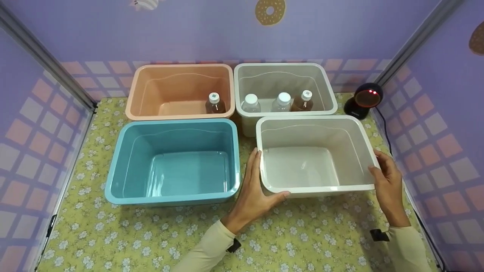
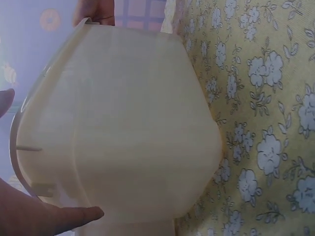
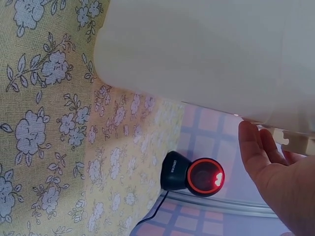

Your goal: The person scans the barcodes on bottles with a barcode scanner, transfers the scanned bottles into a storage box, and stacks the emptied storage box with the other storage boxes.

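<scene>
An off-white plastic bin (image 1: 298,162) stands at the front right, with nothing inside it. My left hand (image 1: 251,194) lies against its left side and front corner, fingers straight along the side wall and thumb on the front wall. In the left wrist view, that thumb (image 2: 74,216) presses the bin's outer wall (image 2: 128,118). My right hand (image 1: 389,185) grips the right rim, thumb over the edge and fingers curled beneath it. From the right wrist view, the fingers (image 3: 253,147) tuck under the rim beside the pale wall (image 3: 206,54).
A blue bin (image 1: 189,173) stands left of the off-white one. Behind are an orange bin (image 1: 181,90) holding a brown bottle (image 1: 214,104) and a grey bin (image 1: 329,94) holding several white-capped bottles (image 1: 281,102). A black scanner (image 1: 365,100) with red lights stands at the back right.
</scene>
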Demonstrator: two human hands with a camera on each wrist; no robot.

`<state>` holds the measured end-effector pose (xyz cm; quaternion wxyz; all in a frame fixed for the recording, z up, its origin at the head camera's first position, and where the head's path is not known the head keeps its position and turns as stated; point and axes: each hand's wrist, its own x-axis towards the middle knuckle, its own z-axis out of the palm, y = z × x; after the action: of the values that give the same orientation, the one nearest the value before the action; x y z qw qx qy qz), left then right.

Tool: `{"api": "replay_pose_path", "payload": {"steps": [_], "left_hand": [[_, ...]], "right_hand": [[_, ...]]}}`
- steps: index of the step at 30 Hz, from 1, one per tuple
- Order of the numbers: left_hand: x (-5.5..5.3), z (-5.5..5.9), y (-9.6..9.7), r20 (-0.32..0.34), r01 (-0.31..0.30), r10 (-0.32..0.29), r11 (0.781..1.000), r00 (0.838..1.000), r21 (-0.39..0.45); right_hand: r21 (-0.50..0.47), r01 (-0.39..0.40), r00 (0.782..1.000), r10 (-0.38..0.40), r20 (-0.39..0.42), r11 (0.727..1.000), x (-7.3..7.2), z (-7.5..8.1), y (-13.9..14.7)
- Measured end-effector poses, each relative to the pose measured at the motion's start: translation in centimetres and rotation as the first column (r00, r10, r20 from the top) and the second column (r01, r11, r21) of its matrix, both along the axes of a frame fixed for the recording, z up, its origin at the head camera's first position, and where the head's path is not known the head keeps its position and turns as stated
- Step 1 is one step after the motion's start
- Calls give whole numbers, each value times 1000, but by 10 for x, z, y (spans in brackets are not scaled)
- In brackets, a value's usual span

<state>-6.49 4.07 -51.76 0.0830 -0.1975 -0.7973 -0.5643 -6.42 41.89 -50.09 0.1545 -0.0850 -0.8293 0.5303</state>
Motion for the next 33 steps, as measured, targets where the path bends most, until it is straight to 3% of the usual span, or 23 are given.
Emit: {"api": "replay_pose_path", "payload": {"steps": [4,13,19,24,29,33], "left_hand": [[0,-6,-4,33,39,-40,999,999,23],[-1,-14,-11,102,67,-70,997,992,31],[-1,-18,-12,140,97,-104,994,985,53],[-2,-19,-9,167,141,-156,985,974,101],[-3,-20,-11,170,153,-174,980,970,129],[-4,-21,-15,176,151,-174,979,969,134]], "right_hand": [[5,-13,1000,13,7,1000,0,0,0],[-12,-28,999,29,27,1000,-1,-2,2],[-124,-47,998,51,29,991,1,-4,9],[-219,-87,996,87,-13,972,6,-5,15],[-241,-168,986,164,-35,956,8,-7,19],[-316,-264,965,247,-93,911,7,-12,22]]}}
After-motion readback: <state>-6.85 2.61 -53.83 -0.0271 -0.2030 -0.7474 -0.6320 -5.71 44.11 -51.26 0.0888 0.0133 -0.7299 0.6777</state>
